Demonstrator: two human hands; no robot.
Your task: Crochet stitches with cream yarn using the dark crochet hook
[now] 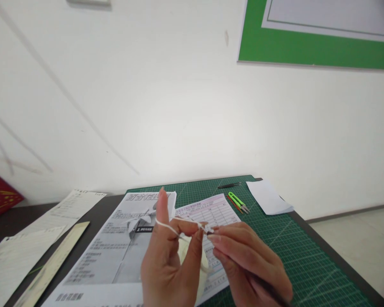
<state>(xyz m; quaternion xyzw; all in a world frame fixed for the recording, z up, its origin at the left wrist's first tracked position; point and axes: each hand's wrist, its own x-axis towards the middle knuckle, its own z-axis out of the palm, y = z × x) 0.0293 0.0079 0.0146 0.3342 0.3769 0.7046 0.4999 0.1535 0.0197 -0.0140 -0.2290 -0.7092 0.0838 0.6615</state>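
Observation:
My left hand [173, 260] is raised with its index finger upright. White yarn [167, 226] loops around that finger and runs to a small white piece [207, 229], which my left thumb and another finger pinch. My right hand [252, 264] is closed around a dark, thin-handled tool [267, 288], whose tip meets the white piece; the tip's shape is too small to tell. Behind and below my left hand a pale yarn ball [202, 273] is partly hidden.
Printed sheets [99, 256] and a table sheet [216, 213] lie on a green cutting mat [307, 264]. Green snips [236, 199], black tweezers [229, 185] and white paper [270, 197] are farther back. A ruler [56, 264] and handwritten pages [28, 247] lie left.

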